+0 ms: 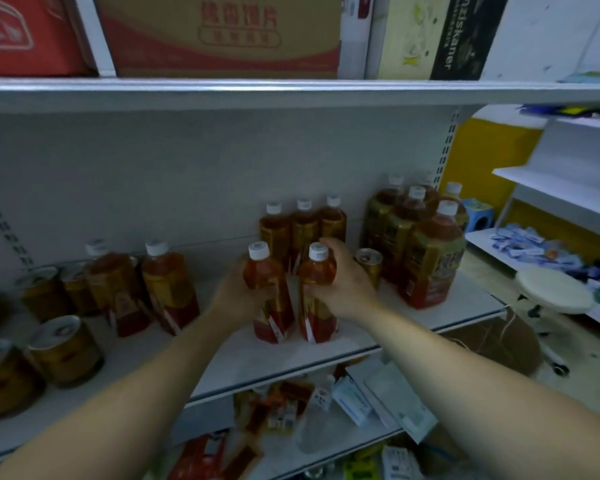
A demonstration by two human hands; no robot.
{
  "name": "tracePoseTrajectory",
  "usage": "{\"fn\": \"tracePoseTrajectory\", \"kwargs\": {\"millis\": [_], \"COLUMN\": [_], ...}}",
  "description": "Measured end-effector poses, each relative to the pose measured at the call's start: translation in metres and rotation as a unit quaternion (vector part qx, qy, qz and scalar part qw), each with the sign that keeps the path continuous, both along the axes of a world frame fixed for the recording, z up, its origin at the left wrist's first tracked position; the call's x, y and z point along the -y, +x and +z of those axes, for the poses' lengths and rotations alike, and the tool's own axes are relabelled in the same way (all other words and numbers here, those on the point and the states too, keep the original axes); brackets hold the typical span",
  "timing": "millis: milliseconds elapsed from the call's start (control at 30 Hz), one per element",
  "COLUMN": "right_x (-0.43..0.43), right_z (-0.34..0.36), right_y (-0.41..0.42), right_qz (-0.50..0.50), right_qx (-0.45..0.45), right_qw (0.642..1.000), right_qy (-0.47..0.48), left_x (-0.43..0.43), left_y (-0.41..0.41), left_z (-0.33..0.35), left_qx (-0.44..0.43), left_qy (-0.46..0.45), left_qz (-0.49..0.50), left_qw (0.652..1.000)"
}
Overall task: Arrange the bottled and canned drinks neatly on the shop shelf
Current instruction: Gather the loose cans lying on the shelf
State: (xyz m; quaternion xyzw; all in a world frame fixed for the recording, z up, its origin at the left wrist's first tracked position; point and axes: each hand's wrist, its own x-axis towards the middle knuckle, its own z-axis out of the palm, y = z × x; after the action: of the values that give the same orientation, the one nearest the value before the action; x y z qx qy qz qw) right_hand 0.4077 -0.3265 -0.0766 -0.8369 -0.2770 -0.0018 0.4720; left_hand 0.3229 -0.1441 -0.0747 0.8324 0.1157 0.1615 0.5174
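Placement appears to be proceeding: the left hand and right hand are each curling a grip round the left bottle and right bottle, standing upright on the shelf between the grips, and the next move is likely requiring an even push toward the back row beyond.

Left grip holds the left bottle. Right grip holds the right bottle at its shoulder. Both bottles stand side by side on the shelf, near its front edge. From them, at 12 o'clock: a row of three bottles. At 2 o'clock: larger bottles, clustered. At 9 o'clock: two bottles. At 8 o'clock: cans.
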Motion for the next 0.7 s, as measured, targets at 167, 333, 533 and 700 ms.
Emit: {"fn": "tracePoseTrajectory", "kwargs": {"millis": [167,333,533,700], "right_x": [-0.034,-0.050,-0.050,-0.046], "right_z": [0.010,0.018,0.014,0.011], "right_y": [0.045,0.082,0.106,0.107], "right_qz": [0.041,0.077,0.082,0.123], "right_qx": [0.012,0.013,0.010,0.039], "right_qw": [0.999,0.996,0.995,0.990], "right_qy": [-0.031,-0.051,-0.058,-0.060], "left_x": [-0.022,-0.037,-0.041,-0.043], "left_y": [0.038,0.062,0.080,0.076], "left_z": [-0.003,0.009,0.007,0.004], "left_qx": [0.016,0.003,0.028,0.025], "left_qy": [0.021,0.029,-0.001,-0.013], "left_qz": [-0.007,-0.117,-0.122,-0.133], "left_qw": [1.000,0.993,0.992,0.991]}}
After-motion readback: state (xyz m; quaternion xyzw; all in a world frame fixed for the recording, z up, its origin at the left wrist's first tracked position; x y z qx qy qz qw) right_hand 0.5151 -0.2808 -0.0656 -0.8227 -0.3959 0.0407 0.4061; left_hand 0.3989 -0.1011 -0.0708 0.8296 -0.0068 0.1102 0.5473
